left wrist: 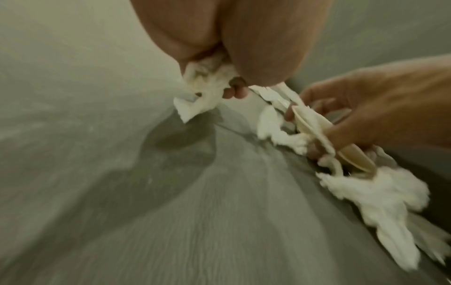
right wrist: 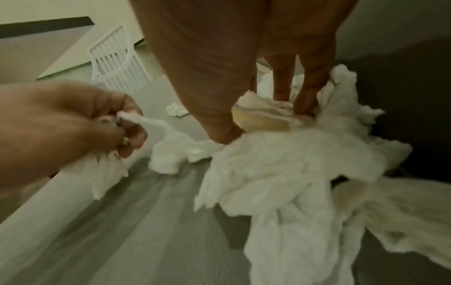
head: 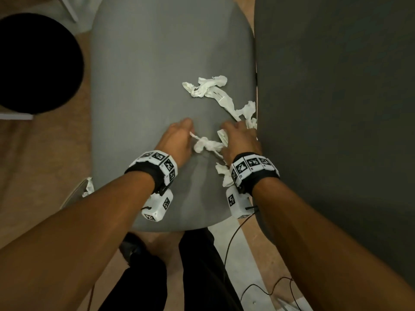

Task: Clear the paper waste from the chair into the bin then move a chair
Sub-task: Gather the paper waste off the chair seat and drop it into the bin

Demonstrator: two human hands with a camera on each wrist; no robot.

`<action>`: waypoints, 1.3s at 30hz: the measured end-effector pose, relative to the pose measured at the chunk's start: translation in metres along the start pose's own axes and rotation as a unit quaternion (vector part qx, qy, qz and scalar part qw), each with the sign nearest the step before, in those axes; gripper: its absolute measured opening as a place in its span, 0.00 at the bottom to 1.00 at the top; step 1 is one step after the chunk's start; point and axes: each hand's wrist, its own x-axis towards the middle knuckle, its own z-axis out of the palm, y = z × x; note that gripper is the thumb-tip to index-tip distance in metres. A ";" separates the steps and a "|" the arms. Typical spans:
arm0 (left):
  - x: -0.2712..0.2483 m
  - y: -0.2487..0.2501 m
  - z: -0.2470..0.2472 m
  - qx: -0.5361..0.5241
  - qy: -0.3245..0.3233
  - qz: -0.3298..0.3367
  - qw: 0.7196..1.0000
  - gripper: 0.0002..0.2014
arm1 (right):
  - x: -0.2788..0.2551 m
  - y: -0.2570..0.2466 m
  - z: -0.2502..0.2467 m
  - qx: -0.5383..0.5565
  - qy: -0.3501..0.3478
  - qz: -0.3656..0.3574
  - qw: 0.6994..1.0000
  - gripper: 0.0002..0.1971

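Crumpled white paper waste lies on the grey chair seat [head: 146,86]. My left hand [head: 188,134] grips one end of a twisted paper wad [head: 207,145]; the left wrist view shows paper [left wrist: 205,86] bunched in my left hand [left wrist: 220,85]. My right hand [head: 227,136] pinches the other end, thumb and fingers closed on a paper bunch [right wrist: 292,158] with a cream piece [right wrist: 261,120] inside. More paper [head: 206,86] lies farther along the seat, trailing in a strand [head: 226,102] to the right edge. The black bin [head: 33,63] stands left of the chair.
The dark chair back [head: 336,108] rises along the right. A paper scrap [head: 88,187] hangs at the seat's left edge. A white slatted chair [right wrist: 114,59] stands beyond. A black cable [head: 231,243] runs over the floor by my legs.
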 end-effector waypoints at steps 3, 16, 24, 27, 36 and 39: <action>0.020 0.007 -0.011 -0.009 0.069 0.016 0.997 0.09 | 0.002 -0.009 -0.001 0.042 0.018 -0.022 0.999 0.23; 0.119 0.033 -0.007 0.188 -0.011 0.063 0.980 0.40 | 0.013 -0.010 -0.004 0.341 0.064 0.016 0.938 0.15; 0.089 -0.006 -0.018 0.109 -0.044 0.032 0.993 0.11 | 0.036 -0.008 0.000 0.386 0.020 0.085 0.918 0.45; 0.068 -0.011 -0.019 0.043 -0.038 -0.018 0.998 0.12 | 0.050 -0.003 0.000 0.397 -0.005 0.111 0.911 0.66; 0.045 -0.009 0.004 -0.139 -0.015 -0.119 0.983 0.30 | 0.050 -0.033 0.011 0.454 -0.037 0.046 0.889 0.07; 0.039 -0.012 -0.003 -0.237 -0.009 -0.153 0.959 0.28 | 0.036 -0.047 0.023 0.476 -0.059 0.029 0.877 0.05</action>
